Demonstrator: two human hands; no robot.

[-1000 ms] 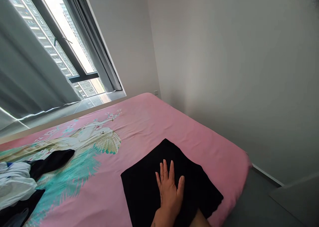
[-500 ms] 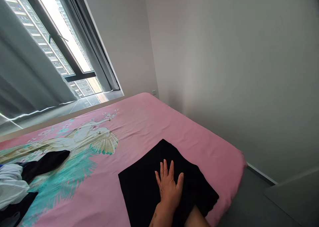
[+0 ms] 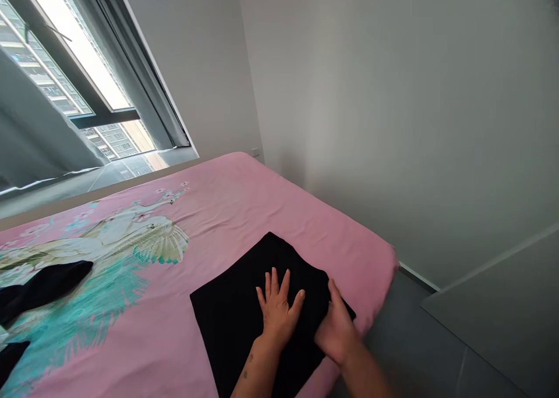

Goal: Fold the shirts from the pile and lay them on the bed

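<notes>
A black garment (image 3: 236,311) lies spread and partly folded on the pink bed near its right corner; its exact kind does not show. My left hand (image 3: 277,312) presses flat on the middle of it, fingers spread. At the garment's right edge is my right hand (image 3: 336,328), thumb on top and the other fingers curled out of sight beneath the cloth. That edge is gripped between them. A small flap of the black fabric sticks out beyond the right thumb.
The bed (image 3: 244,206) has a pink sheet with a white and turquoise bird print. More dark clothing (image 3: 48,287) lies at the left. A curtained window (image 3: 87,66) stands behind, a grey wall (image 3: 393,124) runs along the right, and dark floor (image 3: 406,340) shows beside the bed.
My right hand, mostly hidden under the garment before, now shows at its right edge, gripping it. My left hand stays flat on the cloth. The view has turned slightly right.
</notes>
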